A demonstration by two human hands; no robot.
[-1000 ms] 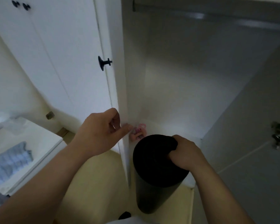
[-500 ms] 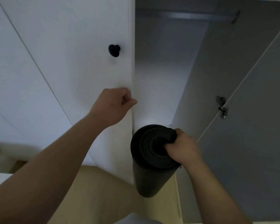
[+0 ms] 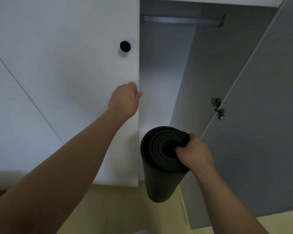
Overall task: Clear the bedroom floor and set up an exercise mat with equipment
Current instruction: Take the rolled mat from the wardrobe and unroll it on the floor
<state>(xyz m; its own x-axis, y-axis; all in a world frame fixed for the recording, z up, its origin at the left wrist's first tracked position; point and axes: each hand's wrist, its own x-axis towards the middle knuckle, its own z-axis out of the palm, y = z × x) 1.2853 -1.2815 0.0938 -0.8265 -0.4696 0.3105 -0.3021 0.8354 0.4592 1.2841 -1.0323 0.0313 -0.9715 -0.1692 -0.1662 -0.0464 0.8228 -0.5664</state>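
A rolled black exercise mat (image 3: 161,166) hangs upright in front of the open wardrobe, its coiled top end facing me. My right hand (image 3: 194,153) grips that top end, fingers hooked into the coil. My left hand (image 3: 125,100) holds the right edge of the white wardrobe door (image 3: 74,73), fingers curled round the edge, below the door's black knob (image 3: 125,46). The mat's lower end hangs just above the pale wooden floor (image 3: 118,210).
The wardrobe's inside (image 3: 159,81) is open between the two doors, with a metal hanging rail (image 3: 181,20) across the top. The right door (image 3: 269,115) stands open, grey, with a metal hinge (image 3: 218,108) on its inner side.
The view has swung right and up; the bed at the left has gone out of sight. The left door has swung towards closed under my left hand. The mat has come out of the wardrobe.
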